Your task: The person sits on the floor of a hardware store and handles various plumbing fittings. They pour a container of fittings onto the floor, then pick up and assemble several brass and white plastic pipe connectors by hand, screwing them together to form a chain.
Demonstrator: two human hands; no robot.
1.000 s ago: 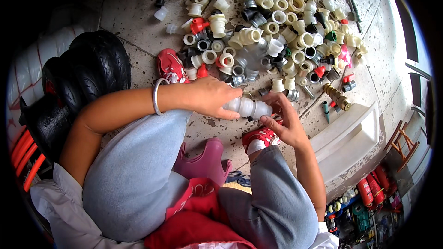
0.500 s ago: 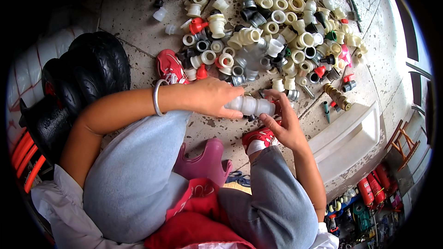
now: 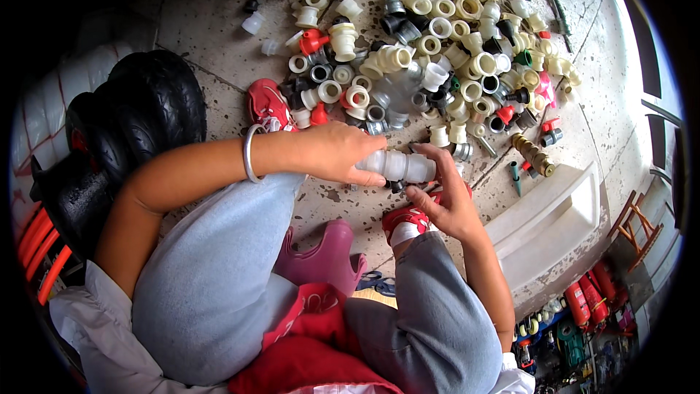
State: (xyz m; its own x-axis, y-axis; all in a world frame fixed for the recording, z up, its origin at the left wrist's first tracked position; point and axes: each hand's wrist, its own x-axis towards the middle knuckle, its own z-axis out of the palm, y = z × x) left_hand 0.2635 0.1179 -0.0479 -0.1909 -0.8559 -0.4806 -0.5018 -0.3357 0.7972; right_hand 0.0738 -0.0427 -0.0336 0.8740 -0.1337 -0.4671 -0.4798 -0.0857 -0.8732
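Note:
My left hand (image 3: 341, 153), a grey bangle on its wrist, is closed round the left end of a translucent white plastic pipe fitting (image 3: 407, 166) with ribbed rings. The fitting lies crosswise between my knees, above the floor. My right hand (image 3: 450, 201) curls round its right end, index finger on the far side and thumb on the near side. A small dark piece (image 3: 397, 186) shows just below the fitting; whether it is attached I cannot make out. Beyond my hands spreads a loose pile of pipe fittings (image 3: 483, 63), mostly cream plastic, with some grey, black, red and green pieces.
Black tyres (image 3: 164, 98) stand at the left. A pink plastic stool (image 3: 332, 248) sits between my legs. At the right are a white tray-like panel (image 3: 543, 230), a brass fitting (image 3: 534, 155) and a small green nozzle (image 3: 515, 177). Red cylinders (image 3: 587, 299) stand farther right.
The fitting has shifted slightly to the right and turned a little between my hands. My right hand's fingers and thumb have moved slightly around its end. My left hand stays almost still.

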